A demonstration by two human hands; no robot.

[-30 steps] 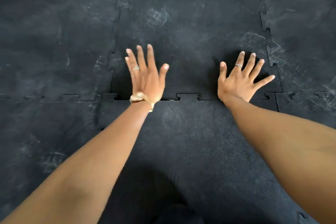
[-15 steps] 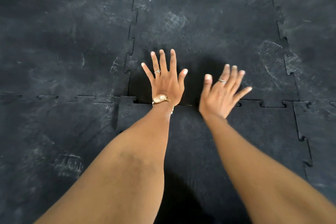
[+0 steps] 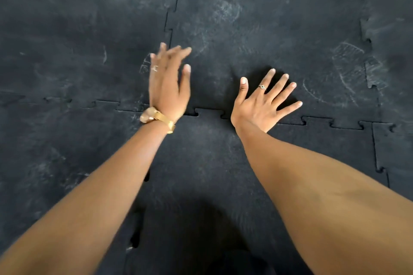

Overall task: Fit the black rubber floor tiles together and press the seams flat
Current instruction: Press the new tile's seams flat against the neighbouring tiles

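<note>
Black rubber tiles with puzzle-shaped edges cover the floor. The near tile (image 3: 201, 174) meets the far tile (image 3: 257, 35) along a toothed seam (image 3: 207, 113) that runs left to right. My right hand (image 3: 261, 102) lies flat with fingers spread, its heel on that seam. My left hand (image 3: 167, 87), with a gold watch and a ring, is blurred and lifted above the seam's left end, fingers together and empty. A small gap shows at the seam between my hands.
More tiles lie all around: one at the far left (image 3: 78, 40), one at the near left (image 3: 55, 152), others at the right (image 3: 393, 152). The near tile's left seam (image 3: 136, 236) shows open gaps. Chalky scuffs mark the tiles.
My right hand has come down flat on the seam with its fingers spread. My left hand has lifted off the tile and is moving, blurred. The view has shifted a little.
</note>
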